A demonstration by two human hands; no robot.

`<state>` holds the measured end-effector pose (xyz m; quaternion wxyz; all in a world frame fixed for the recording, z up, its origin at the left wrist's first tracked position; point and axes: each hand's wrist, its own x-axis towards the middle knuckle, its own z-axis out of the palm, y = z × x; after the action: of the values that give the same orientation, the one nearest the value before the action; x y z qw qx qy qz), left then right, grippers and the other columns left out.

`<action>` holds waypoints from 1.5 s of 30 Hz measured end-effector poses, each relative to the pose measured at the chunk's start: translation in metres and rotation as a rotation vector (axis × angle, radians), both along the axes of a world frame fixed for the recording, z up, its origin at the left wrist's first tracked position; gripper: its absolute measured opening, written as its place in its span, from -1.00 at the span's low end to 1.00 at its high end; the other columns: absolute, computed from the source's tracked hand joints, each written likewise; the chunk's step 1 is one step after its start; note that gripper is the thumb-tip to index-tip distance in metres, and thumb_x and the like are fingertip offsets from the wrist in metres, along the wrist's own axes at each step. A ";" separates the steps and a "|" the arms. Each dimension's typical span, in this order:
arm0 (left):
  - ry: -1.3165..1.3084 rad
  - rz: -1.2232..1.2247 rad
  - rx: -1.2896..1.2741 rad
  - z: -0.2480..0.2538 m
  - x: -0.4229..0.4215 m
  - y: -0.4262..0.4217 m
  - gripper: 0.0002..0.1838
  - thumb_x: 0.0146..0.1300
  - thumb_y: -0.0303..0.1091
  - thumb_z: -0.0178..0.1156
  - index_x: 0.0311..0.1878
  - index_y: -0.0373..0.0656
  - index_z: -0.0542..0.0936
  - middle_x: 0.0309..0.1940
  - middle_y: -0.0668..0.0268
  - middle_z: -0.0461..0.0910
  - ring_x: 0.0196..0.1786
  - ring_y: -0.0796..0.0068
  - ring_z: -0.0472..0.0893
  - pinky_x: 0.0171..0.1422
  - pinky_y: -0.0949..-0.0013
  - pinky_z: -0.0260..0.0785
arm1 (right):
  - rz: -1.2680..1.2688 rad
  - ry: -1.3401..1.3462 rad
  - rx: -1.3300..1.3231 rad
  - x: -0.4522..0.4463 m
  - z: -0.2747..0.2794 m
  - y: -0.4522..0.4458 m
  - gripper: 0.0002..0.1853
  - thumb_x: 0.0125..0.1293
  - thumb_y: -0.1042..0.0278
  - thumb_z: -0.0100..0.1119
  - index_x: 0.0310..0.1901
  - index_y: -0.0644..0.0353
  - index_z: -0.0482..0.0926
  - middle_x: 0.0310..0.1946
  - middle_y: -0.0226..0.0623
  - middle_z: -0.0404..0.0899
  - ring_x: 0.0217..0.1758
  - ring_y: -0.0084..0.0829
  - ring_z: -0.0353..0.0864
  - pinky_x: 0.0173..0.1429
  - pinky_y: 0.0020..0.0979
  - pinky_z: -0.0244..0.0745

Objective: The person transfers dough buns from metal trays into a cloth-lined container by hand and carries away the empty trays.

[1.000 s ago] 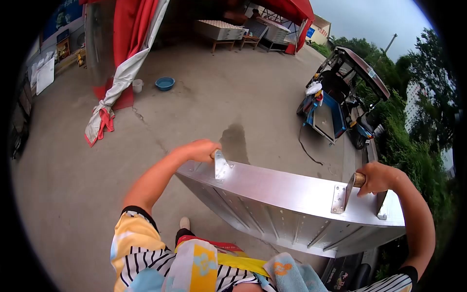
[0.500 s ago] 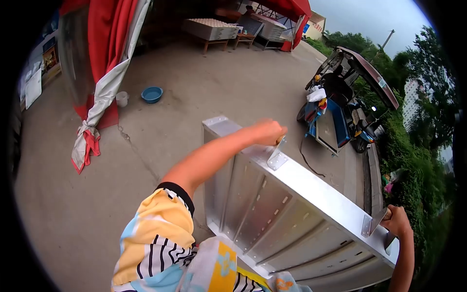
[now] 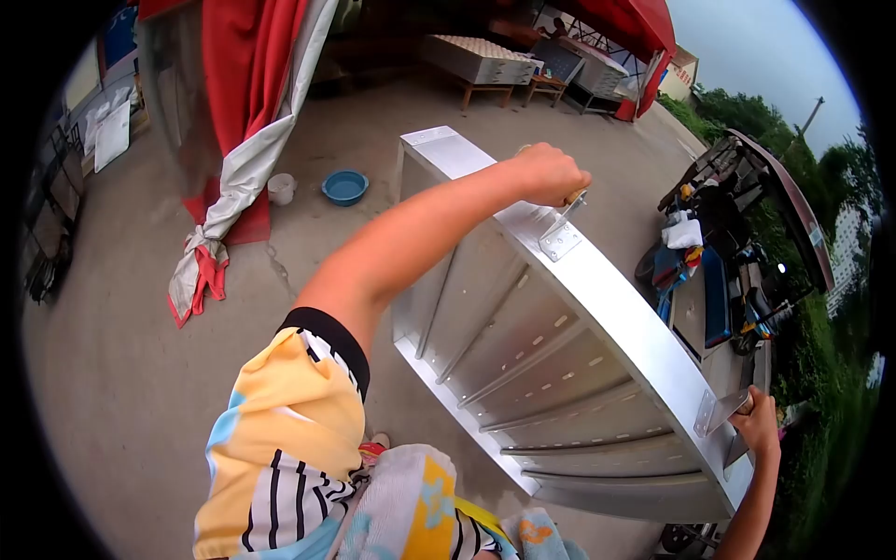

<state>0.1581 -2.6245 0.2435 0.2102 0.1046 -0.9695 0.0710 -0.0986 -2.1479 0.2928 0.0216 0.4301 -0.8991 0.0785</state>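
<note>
A large shallow aluminium tray [image 3: 635,313] hangs tilted on its side in front of me, its ribbed, slotted underside towards me. My left hand [image 3: 551,175] is wrapped round one handle on its upper side, above a riveted metal bracket [image 3: 560,241]. Further along that side, my right hand [image 3: 758,425] grips a second handle, next to another bracket [image 3: 717,415]. Both hands are closed, and the palms are hidden. The tray's lower edge is above the concrete ground.
A blue basin [image 3: 344,188] and a white bucket [image 3: 282,189] stand on the ground by a red-and-white tent curtain [image 3: 245,149]. A three-wheeled vehicle [image 3: 737,243] is parked at right. Egg-tray-like stacks [image 3: 476,61] rest on a low bench behind. A white board [image 3: 112,135] leans at far left.
The tray's far end has risen in view, with both hands still on the handles. The surroundings have shifted right and slightly down as my view turned. A foot now shows below me.
</note>
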 end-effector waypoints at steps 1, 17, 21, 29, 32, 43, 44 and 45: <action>0.009 -0.002 -0.018 0.003 -0.003 -0.027 -0.79 0.07 -0.31 0.30 -0.20 -0.04 0.58 -0.35 0.22 0.70 -0.22 0.06 0.69 -0.22 0.05 0.49 | 0.007 -0.004 -0.026 -0.003 0.002 -0.026 -0.74 -0.15 0.53 0.35 -0.42 0.42 0.48 -0.58 -0.01 0.54 -0.53 -0.48 0.47 -0.34 -0.28 0.45; 0.023 0.171 -0.090 0.027 -0.174 -0.500 -0.78 0.15 -0.21 0.24 -0.11 0.11 0.60 -0.26 0.23 0.72 -0.14 0.11 0.71 -0.14 0.08 0.52 | -0.012 -0.114 0.040 -0.247 0.048 -0.527 -0.33 -0.07 0.52 0.30 0.17 0.55 0.45 -0.22 0.03 0.59 -0.28 -0.27 0.61 -0.08 -0.29 0.54; 0.030 0.237 -0.110 0.044 -0.182 -0.647 -0.77 0.17 -0.18 0.23 -0.09 0.12 0.60 -0.26 0.25 0.71 -0.14 0.10 0.70 -0.15 0.06 0.52 | 0.163 0.043 -0.010 -0.323 0.052 -0.687 -0.28 -0.04 0.52 0.31 0.25 0.54 0.41 -0.15 0.02 0.59 -0.05 -0.26 0.58 0.10 -0.31 0.48; 0.066 0.351 -0.140 0.062 -0.173 -0.928 -0.75 0.14 -0.18 0.24 -0.08 0.11 0.61 -0.24 0.25 0.71 -0.12 0.11 0.70 -0.18 0.06 0.53 | 0.412 -0.056 -0.097 -0.327 0.071 -1.019 -0.69 0.03 0.52 0.23 -0.15 0.46 0.54 -0.44 -0.21 0.61 -0.35 -0.53 0.51 -0.19 -0.41 0.48; 0.058 0.407 -0.158 0.068 -0.150 -1.027 -0.75 0.15 -0.17 0.23 -0.09 0.11 0.61 -0.24 0.25 0.71 -0.14 0.10 0.70 -0.17 0.07 0.53 | 0.437 -0.012 -0.055 -0.353 0.068 -1.150 -0.61 0.03 0.49 0.25 -0.06 0.48 0.55 -0.39 -0.14 0.62 -0.32 -0.46 0.53 -0.14 -0.38 0.49; -0.033 0.964 -0.104 0.061 0.030 -1.287 -0.83 0.14 -0.25 0.21 -0.17 0.09 0.60 -0.35 0.27 0.71 -0.21 0.14 0.71 -0.22 0.10 0.49 | 1.064 0.127 -0.162 -0.281 0.062 -1.698 -0.67 0.03 0.52 0.27 -0.12 0.43 0.55 -0.47 -0.13 0.63 -0.41 -0.43 0.55 -0.24 -0.31 0.47; -0.023 1.017 -0.098 0.062 0.054 -1.308 -0.83 0.14 -0.25 0.21 -0.17 0.09 0.60 -0.35 0.27 0.71 -0.21 0.14 0.71 -0.21 0.10 0.49 | 1.111 0.126 -0.163 -0.265 0.064 -1.750 -0.64 0.03 0.53 0.27 -0.08 0.45 0.55 -0.46 -0.11 0.63 -0.42 -0.42 0.56 -0.24 -0.31 0.48; -0.018 1.064 -0.099 0.063 0.077 -1.327 -0.82 0.14 -0.25 0.21 -0.16 0.09 0.60 -0.35 0.27 0.71 -0.21 0.14 0.71 -0.20 0.10 0.49 | 1.146 0.122 -0.167 -0.250 0.065 -1.790 -0.61 0.04 0.53 0.26 -0.04 0.47 0.55 -0.46 -0.10 0.63 -0.42 -0.42 0.56 -0.23 -0.31 0.48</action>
<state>0.2354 -3.9513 0.3061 0.1413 0.5709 -0.7798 0.2145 -0.3482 -3.9380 0.3582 0.0611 0.8485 -0.5110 0.1234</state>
